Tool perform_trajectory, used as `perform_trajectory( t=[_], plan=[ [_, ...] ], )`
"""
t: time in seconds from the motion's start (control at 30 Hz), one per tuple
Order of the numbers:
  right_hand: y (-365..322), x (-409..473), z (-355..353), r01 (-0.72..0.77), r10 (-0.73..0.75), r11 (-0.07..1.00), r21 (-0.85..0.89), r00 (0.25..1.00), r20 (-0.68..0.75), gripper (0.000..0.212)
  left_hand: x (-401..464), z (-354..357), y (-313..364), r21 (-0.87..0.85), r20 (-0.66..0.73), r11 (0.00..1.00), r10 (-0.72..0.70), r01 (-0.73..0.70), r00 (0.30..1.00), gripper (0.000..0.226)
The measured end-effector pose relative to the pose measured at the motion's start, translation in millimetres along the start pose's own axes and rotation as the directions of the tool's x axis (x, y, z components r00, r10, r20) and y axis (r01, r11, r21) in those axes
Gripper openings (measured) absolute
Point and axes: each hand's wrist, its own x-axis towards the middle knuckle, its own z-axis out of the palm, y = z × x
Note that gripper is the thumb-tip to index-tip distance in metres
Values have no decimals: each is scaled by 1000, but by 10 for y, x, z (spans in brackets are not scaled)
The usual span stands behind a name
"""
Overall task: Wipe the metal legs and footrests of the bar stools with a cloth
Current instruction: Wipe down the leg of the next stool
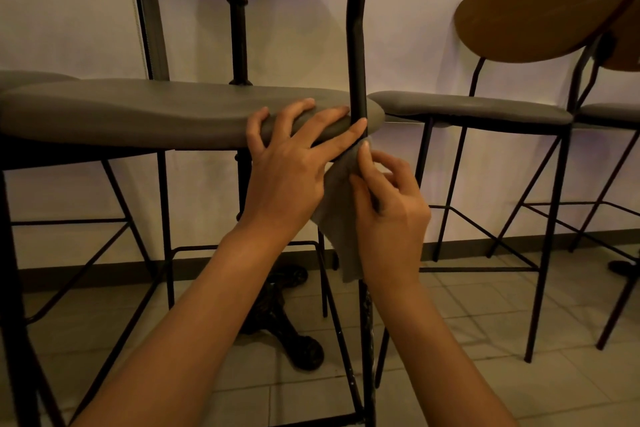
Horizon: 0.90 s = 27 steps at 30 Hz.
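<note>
A bar stool with a grey padded seat [138, 114] and thin black metal legs stands right in front of me. Its black rear post [356, 45] runs up past the seat edge to the wooden backrest. My left hand [291, 156] lies over the seat's right edge, fingers spread, fingertips touching the post. My right hand [388, 204] pinches a grey cloth [341, 218] against the post just below the seat. The cloth hangs down between my hands. A black footrest bar [242, 248] crosses lower down.
A second stool [485, 107] with a wooden backrest [540, 17] stands to the right, a third at the far right edge. A black cast table base [294, 340] sits on the tiled floor under the near stool. A pale wall is close behind.
</note>
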Motion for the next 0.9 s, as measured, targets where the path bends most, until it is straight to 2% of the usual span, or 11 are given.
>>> perform_trajectory(
  t=[0.23, 0.67, 0.9],
  plan=[
    [62, -5, 22, 72, -72, 995, -63, 997, 9, 32, 7, -10, 9, -26, -13, 1000, -4, 4, 1000, 42],
    [173, -371, -84, 58, -54, 996, -64, 996, 69, 31, 89, 127, 82, -22, -147, 997, -75, 72, 986, 34],
    [133, -280, -86, 20, -19, 999, -31, 999, 38, 32, 110, 126, 120, -60, -183, 992, -116, 107, 976, 31]
  ],
)
